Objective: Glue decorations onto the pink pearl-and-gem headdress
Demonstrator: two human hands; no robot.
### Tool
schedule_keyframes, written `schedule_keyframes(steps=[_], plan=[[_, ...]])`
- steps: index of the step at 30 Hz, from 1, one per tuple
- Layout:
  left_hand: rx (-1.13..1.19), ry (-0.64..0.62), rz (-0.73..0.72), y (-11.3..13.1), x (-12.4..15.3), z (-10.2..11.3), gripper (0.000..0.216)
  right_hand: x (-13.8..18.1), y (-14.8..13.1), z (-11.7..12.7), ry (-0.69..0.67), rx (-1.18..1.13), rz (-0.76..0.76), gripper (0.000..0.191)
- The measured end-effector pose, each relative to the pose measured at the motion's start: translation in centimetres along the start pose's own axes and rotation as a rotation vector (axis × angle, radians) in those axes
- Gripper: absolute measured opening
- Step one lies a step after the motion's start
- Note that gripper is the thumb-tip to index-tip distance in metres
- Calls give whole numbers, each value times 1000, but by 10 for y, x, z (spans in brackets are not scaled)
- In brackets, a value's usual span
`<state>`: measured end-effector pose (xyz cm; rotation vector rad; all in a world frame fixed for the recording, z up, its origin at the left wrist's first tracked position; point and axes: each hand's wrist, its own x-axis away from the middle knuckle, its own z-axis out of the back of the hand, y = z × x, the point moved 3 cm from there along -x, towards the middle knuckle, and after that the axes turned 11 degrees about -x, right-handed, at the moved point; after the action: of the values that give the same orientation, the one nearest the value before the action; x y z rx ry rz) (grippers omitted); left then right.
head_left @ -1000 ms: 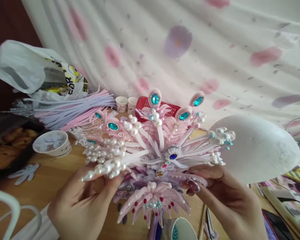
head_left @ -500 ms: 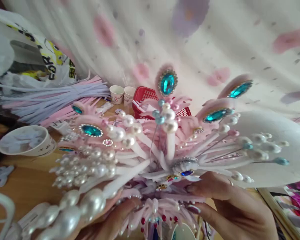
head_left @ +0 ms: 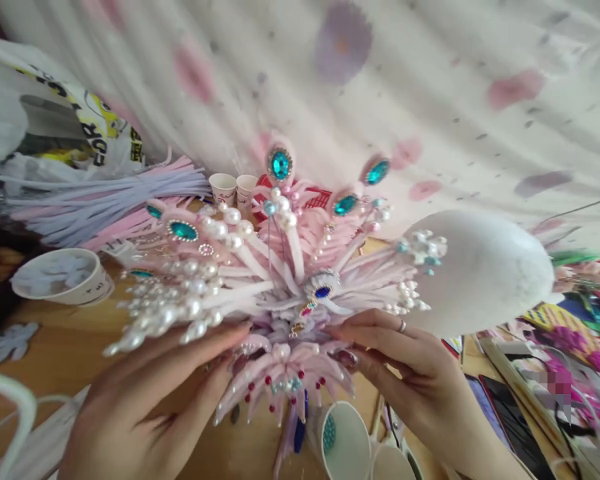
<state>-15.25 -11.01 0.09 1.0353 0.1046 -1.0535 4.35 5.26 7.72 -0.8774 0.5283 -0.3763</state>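
Together, left hand (head_left: 150, 393) and right hand (head_left: 415, 377) grasping pearled ornament (head_left: 283, 300) — bag (head_left: 3, 133) behind, lettering (head_left: 99, 152) unclear.

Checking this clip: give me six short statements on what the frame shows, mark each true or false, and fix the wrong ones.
1. The left hand and right hand both hold the flower decoration. True.
2. The ring is on the left hand. False: it is on the right hand.
3. Two paper cups stand to the picture's left of the red basket. True.
4. The beads in the cup below the decoration are red. False: they are turquoise.
5. The large rounded white object is at the picture's left. False: it is at the right.
6. Flower-patterned cloth hangs in the background. True.
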Motion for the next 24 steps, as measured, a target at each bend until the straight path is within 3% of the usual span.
schedule_keyframes(steps=[3, 6, 10, 17, 24], plan=[[-40, 15, -56, 11, -4, 13, 30, 6, 2, -1, 32, 11, -61, 25], [-10, -16, 52, 14, -6, 14, 16, 3, 10, -6, 54, -11, -95, 13], [92, -64, 107, 14, -13, 14, 12, -3, 18, -5, 55, -166, -94, 14], [223, 284, 309, 7, -13, 32, 17, 8, 23, 13, 316, -216, -24, 18], [274, 241, 355, 5, -11, 15, 22, -3, 42, 3, 192, -293, -45, 16]])
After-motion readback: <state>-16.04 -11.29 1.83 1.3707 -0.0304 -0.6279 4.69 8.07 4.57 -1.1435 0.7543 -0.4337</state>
